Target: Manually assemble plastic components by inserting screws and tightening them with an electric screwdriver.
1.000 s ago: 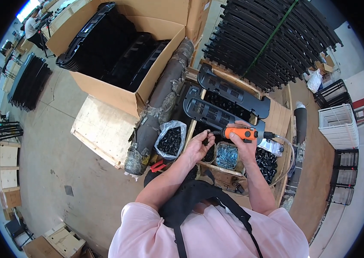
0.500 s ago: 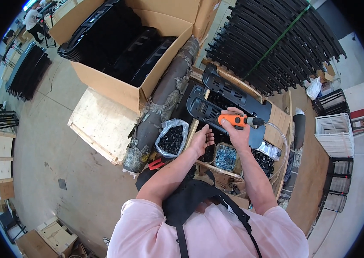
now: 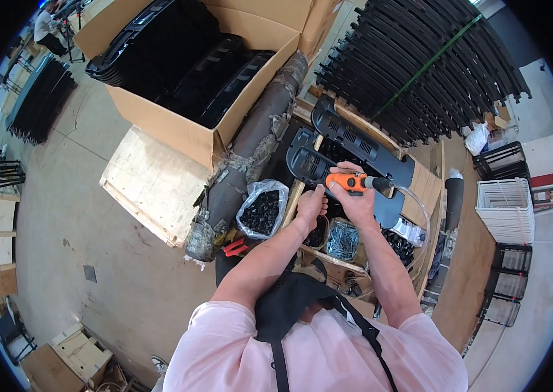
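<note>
My right hand is wrapped around an orange power screwdriver, with a clear hose running from its dark rear end. The tool's front end points left, over a black slotted plastic panel. Close to that front end, my left hand has its fingers curled and pinched together at the panel's near edge. Whatever sits between those fingertips is too small to make out. A second black panel lies just beyond the first.
Below my hands stands a bin of silvery screws. A clear bag of black parts sits left of it. Farther off are a cardboard box of black panels, a dark wrapped roll and a strapped black stack.
My left hand has moved up and right to the screwdriver's front end, its fingers closing into a pinch. The screwdriver has shifted slightly left. The whole view has moved a little.
</note>
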Motion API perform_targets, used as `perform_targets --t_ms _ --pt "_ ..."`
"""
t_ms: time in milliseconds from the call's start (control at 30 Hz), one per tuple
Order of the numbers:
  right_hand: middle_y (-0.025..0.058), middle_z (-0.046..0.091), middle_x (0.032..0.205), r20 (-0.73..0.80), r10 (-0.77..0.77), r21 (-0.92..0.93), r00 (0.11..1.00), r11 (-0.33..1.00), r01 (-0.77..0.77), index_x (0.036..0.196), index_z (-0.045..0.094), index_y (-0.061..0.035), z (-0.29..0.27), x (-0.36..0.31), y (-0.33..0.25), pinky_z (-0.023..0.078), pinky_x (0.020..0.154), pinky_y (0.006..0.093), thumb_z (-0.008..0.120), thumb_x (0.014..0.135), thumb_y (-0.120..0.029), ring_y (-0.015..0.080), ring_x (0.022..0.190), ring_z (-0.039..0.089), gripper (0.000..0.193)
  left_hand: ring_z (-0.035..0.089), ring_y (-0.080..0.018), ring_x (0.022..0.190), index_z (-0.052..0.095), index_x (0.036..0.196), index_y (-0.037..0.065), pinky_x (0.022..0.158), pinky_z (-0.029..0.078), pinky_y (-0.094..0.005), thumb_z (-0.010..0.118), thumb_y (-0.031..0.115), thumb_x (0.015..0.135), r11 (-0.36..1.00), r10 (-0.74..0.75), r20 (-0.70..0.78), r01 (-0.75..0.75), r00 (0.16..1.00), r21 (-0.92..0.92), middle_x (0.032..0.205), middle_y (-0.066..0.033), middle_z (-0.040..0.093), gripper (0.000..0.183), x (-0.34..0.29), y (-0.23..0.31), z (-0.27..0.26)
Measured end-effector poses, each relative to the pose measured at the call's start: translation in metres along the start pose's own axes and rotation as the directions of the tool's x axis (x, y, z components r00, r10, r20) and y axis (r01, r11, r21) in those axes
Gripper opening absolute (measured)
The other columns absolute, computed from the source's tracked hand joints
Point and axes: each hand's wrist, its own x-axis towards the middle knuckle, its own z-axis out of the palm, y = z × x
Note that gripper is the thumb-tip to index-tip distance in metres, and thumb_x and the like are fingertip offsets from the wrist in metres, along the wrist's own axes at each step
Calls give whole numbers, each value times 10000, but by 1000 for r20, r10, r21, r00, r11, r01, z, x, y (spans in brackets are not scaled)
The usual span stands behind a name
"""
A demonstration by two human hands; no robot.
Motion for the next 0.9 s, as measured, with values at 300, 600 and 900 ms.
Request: perform_targets --t_ms 300,600,900 --pt "88 726 1156 97 81 -172 992 983 -63 1115 675 -19 9 11 -10 544 958 314 777 862 -53 141 1037 678 275 574 -107 607 607 817 73 538 482 -269 600 440 1046 997 62 -102 -67 993 -47 751 -18 627 432 7 -3 7" --pt "96 717 1192 233 37 -165 972 986 2 1288 629 -28 8 14 -14 535 999 333 803 837 -56 164 1093 673 485 560 -111 575 607 804 76 515 467 -274 597 453 1045 995 98 -116 -97 988 10 722 -21 622 447 13 -6 6" --pt "158 715 1242 -108 -58 103 992 992 70 1316 589 3 -49 -33 -57 534 1039 376 786 856 -29 216 1156 678 502 636 -151 735 635 1030 42 651 545 -298 598 454 1045 997 1 78 -7 997 75 895 -66 680 414 -19 -7 -22"
